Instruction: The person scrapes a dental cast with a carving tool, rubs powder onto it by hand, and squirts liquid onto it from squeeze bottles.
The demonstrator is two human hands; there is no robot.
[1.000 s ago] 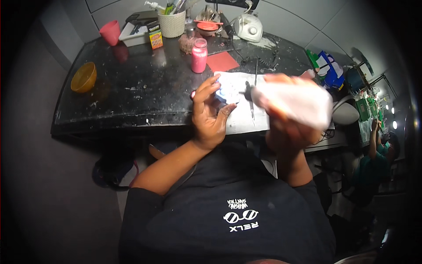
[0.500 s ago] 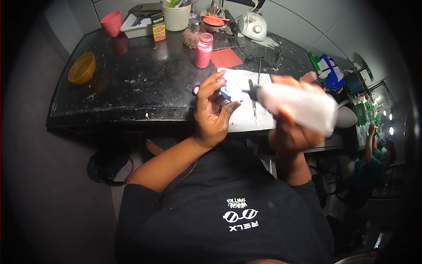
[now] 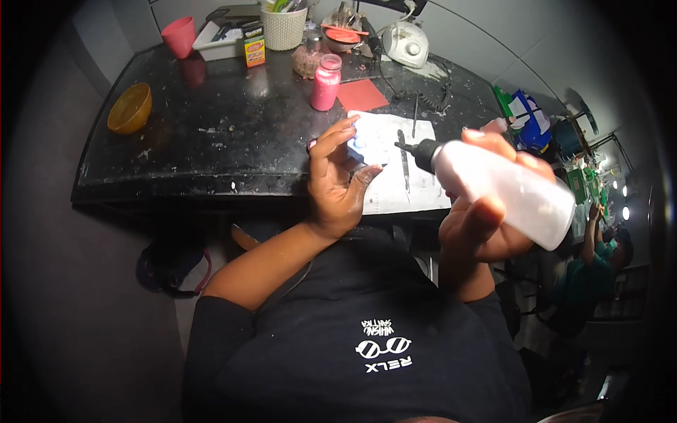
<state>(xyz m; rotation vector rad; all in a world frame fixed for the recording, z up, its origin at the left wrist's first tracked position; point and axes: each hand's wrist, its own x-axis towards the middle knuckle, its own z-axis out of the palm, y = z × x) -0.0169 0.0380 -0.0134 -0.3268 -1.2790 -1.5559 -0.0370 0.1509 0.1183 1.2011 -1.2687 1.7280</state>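
Observation:
Between its spread thumb and fingers my left hand [image 3: 339,187] grips a pale blue-and-white lumpy piece [image 3: 364,144], like a small plaster cast; bright light washes out its detail. My right hand [image 3: 486,211] is wrapped round a whitish squeeze bottle [image 3: 511,187], tilted so that its black pointed nozzle [image 3: 423,153] faces the piece. The tip stays a little apart from it. Beneath lies a white sheet [image 3: 423,187], with a thin dark hand tool [image 3: 405,162] on it. Another slim tool [image 3: 415,113] rests at the sheet's far edge.
Beyond the piece are a jar of pink powder [image 3: 326,84] and a flat pink square [image 3: 362,94]. An orange bowl [image 3: 130,108], pink cup [image 3: 179,37], white basket [image 3: 285,28] and white corded device [image 3: 405,44] stand on the black bench [image 3: 211,148]. Another person [image 3: 592,264] works at far right.
The bottle has drawn back right and slightly down, taking its nozzle away from the piece. My left hand has barely moved and keeps its hold.

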